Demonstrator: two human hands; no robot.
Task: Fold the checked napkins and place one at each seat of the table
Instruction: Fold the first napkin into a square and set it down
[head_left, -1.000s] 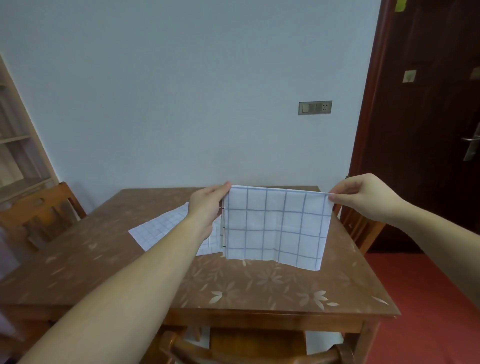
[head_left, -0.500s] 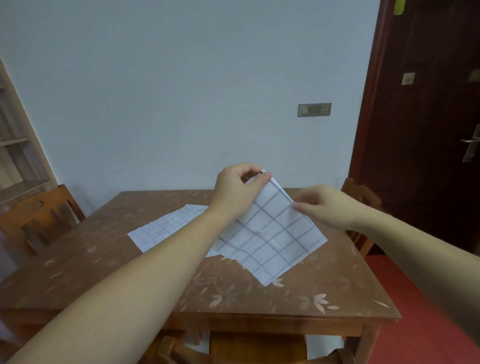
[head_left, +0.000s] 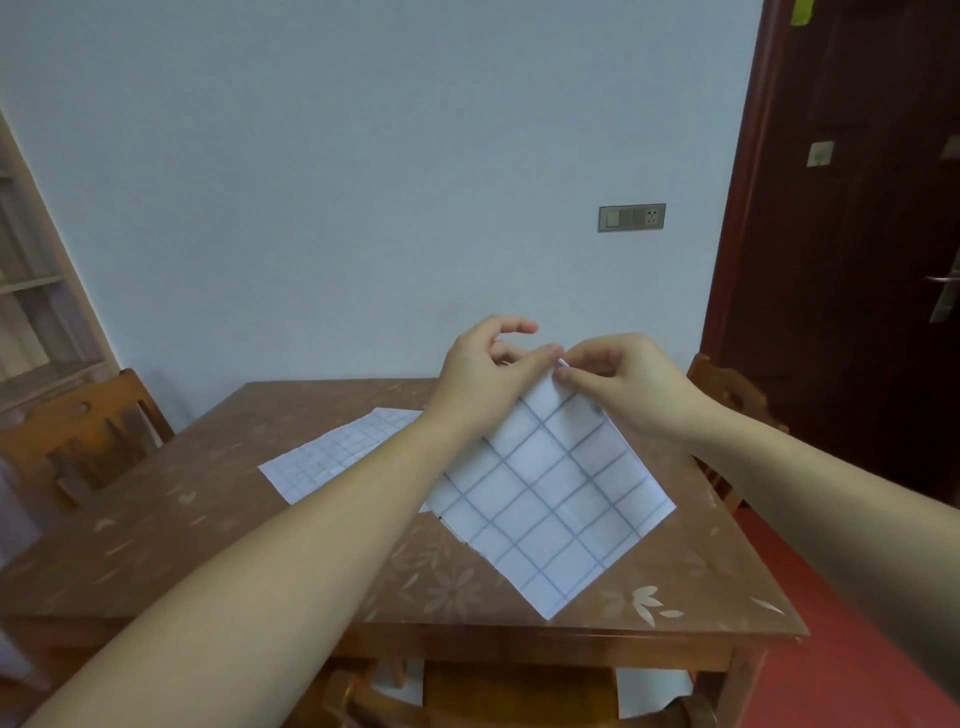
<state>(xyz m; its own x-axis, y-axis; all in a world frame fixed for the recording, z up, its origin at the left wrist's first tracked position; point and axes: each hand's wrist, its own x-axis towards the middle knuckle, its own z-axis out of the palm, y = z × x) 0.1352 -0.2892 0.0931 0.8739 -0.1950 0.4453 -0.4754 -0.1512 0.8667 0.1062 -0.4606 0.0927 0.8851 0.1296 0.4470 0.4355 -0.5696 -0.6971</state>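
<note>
A white napkin with wide blue checks (head_left: 556, 493) hangs like a diamond above the brown wooden table (head_left: 171, 540), its lowest corner near the table's front edge. My left hand (head_left: 483, 374) and my right hand (head_left: 623, 379) meet at its top corner, both pinching the cloth there. A second napkin with finer checks (head_left: 337, 454) lies flat on the table behind my left forearm, partly hidden by it.
Wooden chairs stand at the left (head_left: 83, 431), at the right (head_left: 727, 395) and at the near side (head_left: 467, 696) of the table. A dark door (head_left: 857, 260) is at the right, a wall socket panel (head_left: 631, 217) behind, shelves (head_left: 31, 312) at the left.
The napkin was stretched wide between my two hands. My right hand has come left to meet my left hand at one corner, and the cloth now hangs diagonally.
</note>
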